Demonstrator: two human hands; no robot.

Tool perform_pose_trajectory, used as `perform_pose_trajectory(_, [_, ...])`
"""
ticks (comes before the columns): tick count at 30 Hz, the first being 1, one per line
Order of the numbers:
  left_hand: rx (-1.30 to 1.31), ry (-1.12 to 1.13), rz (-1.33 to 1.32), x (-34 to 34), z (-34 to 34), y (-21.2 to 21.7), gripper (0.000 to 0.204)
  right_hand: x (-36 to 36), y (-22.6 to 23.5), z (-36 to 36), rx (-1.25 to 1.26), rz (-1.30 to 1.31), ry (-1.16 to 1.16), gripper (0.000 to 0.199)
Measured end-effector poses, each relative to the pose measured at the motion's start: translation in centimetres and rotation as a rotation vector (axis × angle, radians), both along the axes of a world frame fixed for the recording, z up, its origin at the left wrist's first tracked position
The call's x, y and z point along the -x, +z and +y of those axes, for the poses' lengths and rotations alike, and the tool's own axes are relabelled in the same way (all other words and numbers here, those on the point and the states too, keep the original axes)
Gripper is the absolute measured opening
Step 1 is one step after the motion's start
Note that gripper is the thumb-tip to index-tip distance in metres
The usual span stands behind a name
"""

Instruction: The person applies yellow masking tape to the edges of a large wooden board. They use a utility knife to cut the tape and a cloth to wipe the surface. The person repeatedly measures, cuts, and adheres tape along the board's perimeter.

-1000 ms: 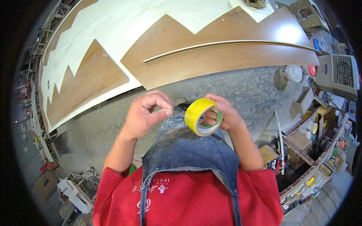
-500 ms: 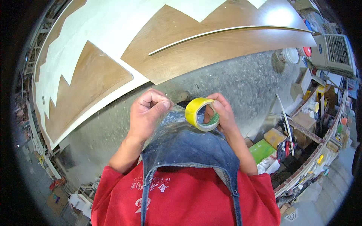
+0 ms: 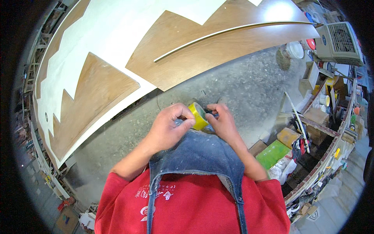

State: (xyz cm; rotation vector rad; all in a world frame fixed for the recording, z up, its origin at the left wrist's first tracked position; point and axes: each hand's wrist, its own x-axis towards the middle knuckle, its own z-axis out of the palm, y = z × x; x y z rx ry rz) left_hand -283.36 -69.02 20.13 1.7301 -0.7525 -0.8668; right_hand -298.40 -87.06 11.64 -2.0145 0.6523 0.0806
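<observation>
A roll of yellow adhesive tape (image 3: 198,116) is tilted between my hands, in front of my chest. My left hand (image 3: 174,126) is closed at its left side, thumb and forefinger against the yellow face. Close to the roll's right rim is my right hand (image 3: 222,121), its fingers curled and its thumb and forefinger a little apart. Nothing shows between those two fingertips. The roll's lower edge meets the top of the dark blue apron (image 3: 194,152) in this view.
Beyond my hands lies a large white board (image 3: 113,29) with brown jagged-edged panels (image 3: 99,80) and a long thin strip (image 3: 218,38). A grey machine with a grille (image 3: 339,43) stands at far right, near buckets (image 3: 295,50). Boxes and scraps (image 3: 288,136) crowd the right side.
The tape roll has turned and shifted slightly left. My right hand has let go of its rim, and my left hand has moved right to grip it.
</observation>
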Motion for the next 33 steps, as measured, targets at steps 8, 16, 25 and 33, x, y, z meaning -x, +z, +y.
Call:
perform_pose_trajectory(8, [-0.014, -0.025, -0.098, -0.1, 0.3, -0.2, 0.006, -2.3, 0.8, 1.9, -0.348, -0.182, 0.256, 0.034])
perform_pose_trajectory(16, [-0.275, 0.297, -0.25, -7.2, -0.3, -4.6, 0.007, -5.1, 0.2, 2.8, -0.256, -0.088, 0.101, 0.03])
perform_pose_trajectory(25, [-0.255, 0.298, -0.701, -9.7, -1.0, -9.5, 0.009, -7.3, -3.4, 4.5, -0.201, -0.129, 0.054, 0.031])
perform_pose_trajectory(33, [-0.285, 0.291, -0.84, -9.7, -0.6, -9.1, 0.007, -7.8, -3.3, 4.9, -0.176, -0.098, 0.068, 0.032])
